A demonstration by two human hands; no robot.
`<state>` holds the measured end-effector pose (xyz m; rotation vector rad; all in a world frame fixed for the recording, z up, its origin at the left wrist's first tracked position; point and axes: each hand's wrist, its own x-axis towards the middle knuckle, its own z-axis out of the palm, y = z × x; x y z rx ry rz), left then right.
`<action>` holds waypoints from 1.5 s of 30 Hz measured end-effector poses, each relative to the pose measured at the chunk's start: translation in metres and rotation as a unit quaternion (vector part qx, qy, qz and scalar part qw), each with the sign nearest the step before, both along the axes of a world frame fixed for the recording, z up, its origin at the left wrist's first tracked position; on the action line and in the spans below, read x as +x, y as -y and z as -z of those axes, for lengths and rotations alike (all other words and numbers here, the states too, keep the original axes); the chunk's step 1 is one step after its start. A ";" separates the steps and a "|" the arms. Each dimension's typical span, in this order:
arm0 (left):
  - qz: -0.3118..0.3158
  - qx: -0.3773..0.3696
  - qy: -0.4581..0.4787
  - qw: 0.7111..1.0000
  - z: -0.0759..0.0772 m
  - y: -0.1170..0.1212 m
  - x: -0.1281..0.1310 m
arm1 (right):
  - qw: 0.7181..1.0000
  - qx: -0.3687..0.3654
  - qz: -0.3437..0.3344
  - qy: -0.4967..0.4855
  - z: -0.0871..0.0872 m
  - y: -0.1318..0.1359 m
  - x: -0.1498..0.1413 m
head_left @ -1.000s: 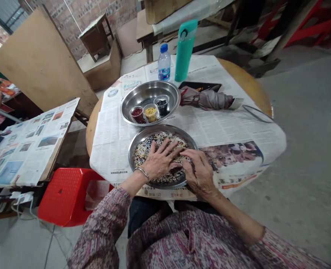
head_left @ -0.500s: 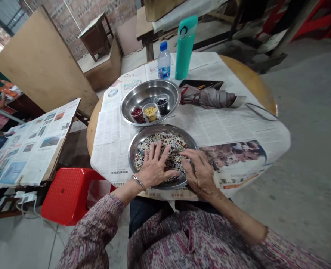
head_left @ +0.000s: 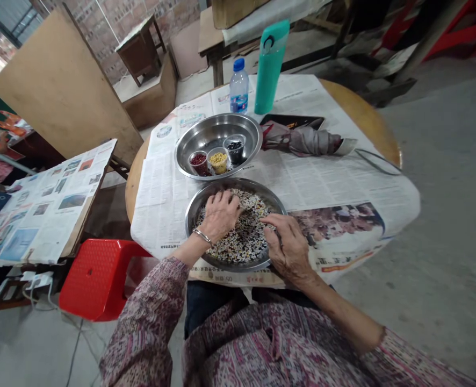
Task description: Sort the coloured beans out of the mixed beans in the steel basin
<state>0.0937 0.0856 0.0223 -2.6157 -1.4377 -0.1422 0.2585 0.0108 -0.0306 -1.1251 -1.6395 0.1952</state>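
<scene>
Left hand (head_left: 221, 216) is cupped palm-down over the mixed grains (head_left: 244, 248), fingers curled in, but from my remote feed I can't tell if it's actually pinching any. Those grains are spread across a steel plate (head_left: 278, 205), which sits on newspaper (head_left: 157, 215) on a round wooden surface (head_left: 362, 115). Right hand (head_left: 288, 248) is half curled at the plate's right side, fingertips (head_left: 268, 219) at the grains, grip unclear too. Up top, a steel bowl (head_left: 217, 126) holds three small cups (head_left: 218, 161) of red, yellow and black beans, then there's a water bottle (head_left: 238, 86), teal flask (head_left: 268, 67) and folded umbrella (head_left: 302, 141) off to the right.
</scene>
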 end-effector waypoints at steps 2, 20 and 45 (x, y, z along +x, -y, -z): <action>-0.041 -0.013 0.004 0.999 -0.008 0.012 -0.010 | 1.000 -0.002 0.001 0.000 0.000 0.001 0.000; 0.008 0.074 0.335 0.939 0.025 0.070 -0.067 | 0.921 0.046 -0.184 0.339 -0.033 -0.011 0.001; -0.001 0.066 0.376 0.924 0.025 0.072 -0.068 | 0.899 -0.041 -0.183 0.395 -0.028 -0.063 0.008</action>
